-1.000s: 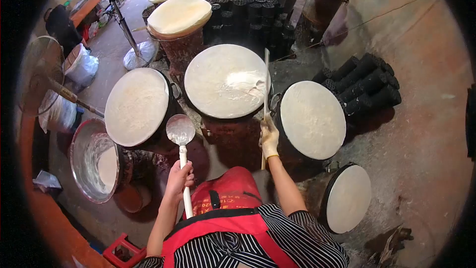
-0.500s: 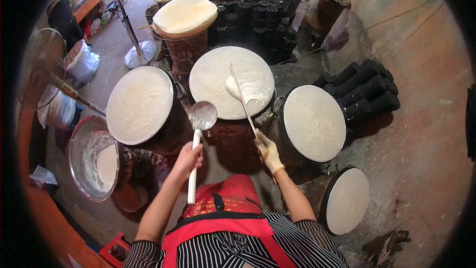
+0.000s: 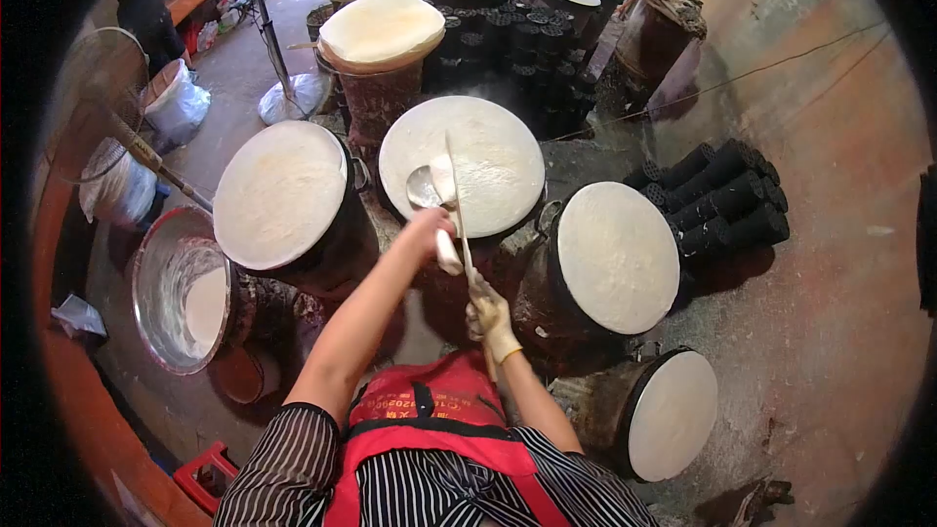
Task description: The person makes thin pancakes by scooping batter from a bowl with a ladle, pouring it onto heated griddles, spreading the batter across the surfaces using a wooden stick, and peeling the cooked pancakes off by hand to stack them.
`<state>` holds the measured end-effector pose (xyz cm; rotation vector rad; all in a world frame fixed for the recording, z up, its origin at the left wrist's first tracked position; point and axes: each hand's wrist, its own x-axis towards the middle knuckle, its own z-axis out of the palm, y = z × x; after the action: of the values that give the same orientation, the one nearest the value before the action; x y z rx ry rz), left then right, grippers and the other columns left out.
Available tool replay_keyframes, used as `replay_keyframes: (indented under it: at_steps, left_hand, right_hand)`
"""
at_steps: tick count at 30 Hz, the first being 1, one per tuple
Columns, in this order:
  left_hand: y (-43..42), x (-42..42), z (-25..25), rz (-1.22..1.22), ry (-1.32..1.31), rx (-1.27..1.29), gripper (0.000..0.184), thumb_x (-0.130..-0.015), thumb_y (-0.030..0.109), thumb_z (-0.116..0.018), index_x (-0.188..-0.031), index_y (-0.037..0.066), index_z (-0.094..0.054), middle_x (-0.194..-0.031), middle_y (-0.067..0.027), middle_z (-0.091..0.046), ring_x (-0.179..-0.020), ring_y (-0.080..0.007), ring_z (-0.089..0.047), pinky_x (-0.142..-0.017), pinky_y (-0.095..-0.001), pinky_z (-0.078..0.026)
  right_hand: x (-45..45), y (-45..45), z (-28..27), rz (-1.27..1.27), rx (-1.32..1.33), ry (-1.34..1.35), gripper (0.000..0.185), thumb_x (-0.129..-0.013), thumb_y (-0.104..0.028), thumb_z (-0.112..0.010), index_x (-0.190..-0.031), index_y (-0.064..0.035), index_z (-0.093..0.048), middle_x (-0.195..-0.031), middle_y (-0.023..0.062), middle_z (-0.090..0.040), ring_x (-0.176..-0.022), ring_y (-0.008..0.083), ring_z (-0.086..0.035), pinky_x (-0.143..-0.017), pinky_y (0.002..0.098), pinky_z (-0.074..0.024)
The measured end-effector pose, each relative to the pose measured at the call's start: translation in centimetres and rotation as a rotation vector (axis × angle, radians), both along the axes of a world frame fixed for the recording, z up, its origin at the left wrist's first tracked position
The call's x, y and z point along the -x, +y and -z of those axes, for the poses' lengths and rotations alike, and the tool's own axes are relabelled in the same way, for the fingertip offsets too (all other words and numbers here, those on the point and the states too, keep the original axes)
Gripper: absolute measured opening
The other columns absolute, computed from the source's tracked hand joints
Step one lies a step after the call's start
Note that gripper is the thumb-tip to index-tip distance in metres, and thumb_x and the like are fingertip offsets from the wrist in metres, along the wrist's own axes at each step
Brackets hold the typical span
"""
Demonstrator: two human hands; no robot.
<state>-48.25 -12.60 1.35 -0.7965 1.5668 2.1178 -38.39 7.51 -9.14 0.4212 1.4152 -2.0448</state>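
My left hand (image 3: 429,232) grips the white handle of a ladle (image 3: 426,187), whose bowl rests at the left part of a round sheet of pale batter (image 3: 500,158) on the middle griddle. In a yellowish work glove, my right hand (image 3: 490,318) is wrapped round a long flat stick (image 3: 461,210). The stick's far end lies over the batter, right beside the ladle. A thick white lump of batter (image 3: 443,179) sits between ladle and stick. My left fingers are partly hidden and slightly blurred.
More batter-covered griddles stand left (image 3: 281,195), right (image 3: 619,258) and lower right (image 3: 673,416). A metal basin (image 3: 138,304) with white batter is at left. Black briquettes (image 3: 727,197) lie at right. Behind, a stack of pale round sheets (image 3: 381,31) sits on a drum. Another person (image 3: 148,24) is far left.
My left hand has swung the ladle forward and right, onto the batter beside the stick. My right hand and the stick have shifted left and toward me, and the wet batter patch has been gathered leftward.
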Motion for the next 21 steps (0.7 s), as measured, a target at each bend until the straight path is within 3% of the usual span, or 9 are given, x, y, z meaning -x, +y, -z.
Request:
replay_keyframes:
  at_steps: [2,4,6,8,10,13,16,18,21]
  left_hand:
    - [-2.8,-3.0,-2.9,-0.037,0.312,-0.234,0.011,-0.093,0.005,-0.049,-0.100,-0.002,-0.045,-0.066,-0.0006,-0.044,-0.046,-0.0053,-0.038,-0.035,-0.0217,-0.033]
    - [-5.1,-4.3,-4.6,-0.175,-0.006,-0.781,0.009,-0.096,0.009,-0.047,-0.097,0.000,-0.045,-0.066,0.0014,-0.041,-0.044,-0.0020,-0.033,-0.032,-0.0150,-0.027]
    - [-5.4,-6.3,-5.7,-0.183,-0.020,-0.801,0.010,-0.098,0.009,-0.044,-0.098,-0.001,-0.045,-0.068,0.0014,-0.040,-0.045,-0.0008,-0.032,-0.031,-0.0120,-0.026]
    - [-5.8,-7.0,-6.9,-0.197,-0.100,-0.781,0.014,-0.100,0.011,-0.041,-0.102,-0.003,-0.044,-0.070,0.0013,-0.041,-0.045,-0.0007,-0.032,-0.030,-0.0126,-0.028]
    - [-6.2,-8.2,-6.5,-0.207,-0.122,-0.741,0.013,-0.099,0.010,-0.040,-0.103,-0.002,-0.044,-0.070,0.0013,-0.040,-0.046,-0.0004,-0.033,-0.031,-0.0127,-0.028]
    - [-6.9,-11.8,-5.4,-0.326,-0.138,-0.823,0.013,-0.099,0.009,-0.041,-0.105,-0.003,-0.044,-0.069,0.0010,-0.040,-0.046,-0.0010,-0.033,-0.032,-0.0135,-0.030]
    - [-7.5,-17.5,-4.4,-0.448,-0.108,-0.760,0.006,-0.096,0.006,-0.044,-0.096,0.000,-0.045,-0.066,0.0015,-0.038,-0.048,-0.0024,-0.033,-0.032,-0.0142,-0.029]
    - [-7.6,-21.4,-3.8,-0.559,-0.135,-0.685,0.007,-0.096,0.006,-0.046,-0.096,-0.001,-0.045,-0.068,0.0003,-0.039,-0.048,-0.0035,-0.034,-0.032,-0.0146,-0.029]
    - [-8.0,-27.6,-1.9,-0.879,-0.200,-0.945,0.007,-0.094,0.004,-0.047,-0.095,-0.002,-0.044,-0.070,-0.0021,-0.041,-0.047,-0.0051,-0.035,-0.033,-0.0156,-0.031]
  right_hand:
    - [2.6,2.7,-2.6,0.020,-0.004,-0.015,0.033,-0.094,-0.028,-0.061,-0.126,-0.0321,-0.057,-0.057,-0.0027,-0.045,-0.037,0.0106,-0.037,-0.034,0.0273,-0.0284]
    - [4.6,4.5,-5.2,0.139,-0.091,0.021,0.031,-0.095,-0.030,-0.060,-0.125,-0.0240,-0.058,-0.055,-0.0035,-0.042,-0.037,0.0101,-0.035,-0.033,0.0280,-0.0270]
    - [5.1,4.5,-6.9,0.270,-0.310,0.238,0.030,-0.096,-0.024,-0.058,-0.123,-0.0145,-0.061,-0.053,-0.0027,-0.040,-0.036,0.0095,-0.032,-0.032,0.0288,-0.0246]
    - [2.9,3.7,-1.4,0.065,-0.494,0.745,0.040,-0.094,-0.013,-0.055,-0.133,-0.0053,-0.053,-0.091,0.0078,-0.065,-0.079,0.0148,-0.060,-0.077,0.0273,-0.0508]
    - [-1.1,3.2,-2.9,-0.271,-0.606,0.707,0.049,-0.094,-0.028,-0.061,-0.135,-0.0026,-0.050,-0.132,0.0124,-0.057,-0.113,0.0156,-0.055,-0.096,0.0261,-0.0418]
    - [-1.5,3.5,-5.2,-0.241,-0.495,0.737,0.045,-0.091,-0.005,-0.055,-0.135,-0.0002,-0.048,-0.119,0.0097,-0.063,-0.107,0.0155,-0.057,-0.095,0.0262,-0.0420]
    - [1.9,5.9,-3.4,0.090,-0.446,0.679,0.042,-0.094,-0.009,-0.055,-0.134,0.0015,-0.048,-0.122,0.0123,-0.062,-0.108,0.0139,-0.056,-0.095,0.0258,-0.0419]
    - [0.9,5.7,-3.3,-0.174,-0.577,0.556,0.042,-0.094,-0.011,-0.054,-0.134,0.0002,-0.049,-0.121,0.0151,-0.062,-0.108,0.0186,-0.059,-0.094,0.0268,-0.0434]
    - [-1.9,3.7,-4.5,-0.629,-0.719,0.682,0.048,-0.092,-0.019,-0.058,-0.136,-0.0046,-0.048,-0.124,0.0228,-0.059,-0.114,0.0283,-0.060,-0.092,0.0316,-0.0471]
